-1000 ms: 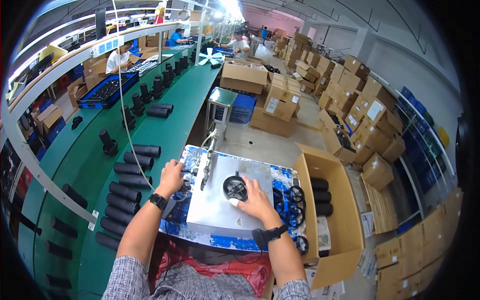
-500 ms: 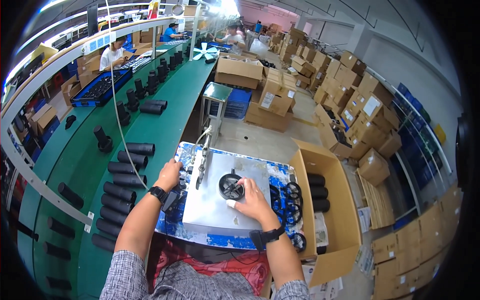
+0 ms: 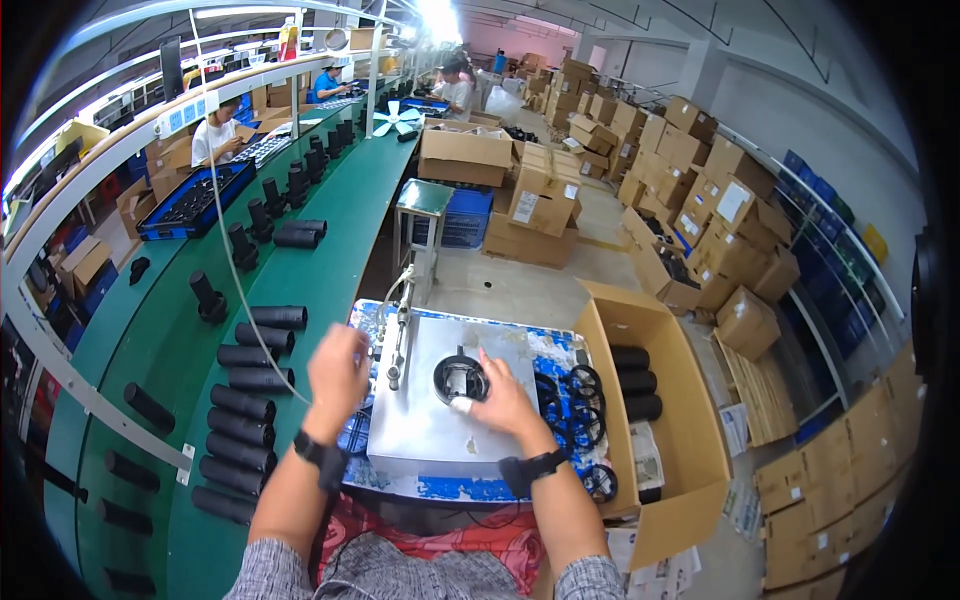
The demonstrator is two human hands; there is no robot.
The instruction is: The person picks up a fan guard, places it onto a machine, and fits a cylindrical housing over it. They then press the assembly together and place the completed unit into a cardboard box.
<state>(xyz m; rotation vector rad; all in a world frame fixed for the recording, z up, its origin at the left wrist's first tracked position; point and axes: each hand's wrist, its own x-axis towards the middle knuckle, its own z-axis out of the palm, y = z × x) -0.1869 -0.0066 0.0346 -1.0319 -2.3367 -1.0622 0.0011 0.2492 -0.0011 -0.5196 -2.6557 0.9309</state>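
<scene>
On the flat top of a silver metal box [image 3: 410,430] lies a black ring-shaped part [image 3: 440,380] with a short stub at its far side. My right hand [image 3: 505,398] grips the ring's near right side between fingers and thumb; a white cover is on the thumb tip. Raised near the box's left edge is my left hand [image 3: 338,372], its fingers curled and blurred, so whether they hold anything is unclear. Between my hands, a metal valve-like fitting with a hose [image 3: 398,350] runs along the box's left side.
Several black rings [image 3: 585,410] lie right of the box, beside an open carton [image 3: 690,500] holding black tubes [image 3: 632,382]. Left, a green bench [image 3: 340,240] carries rows of black cylinders [image 3: 240,430]. A metal stool [image 3: 424,200] stands ahead. Co-workers sit farther along the bench.
My left hand has lifted off the box's left side and come nearer, toward me. My right hand stays at the ring, whose middle now shows a bright opening where dark spokes showed before.
</scene>
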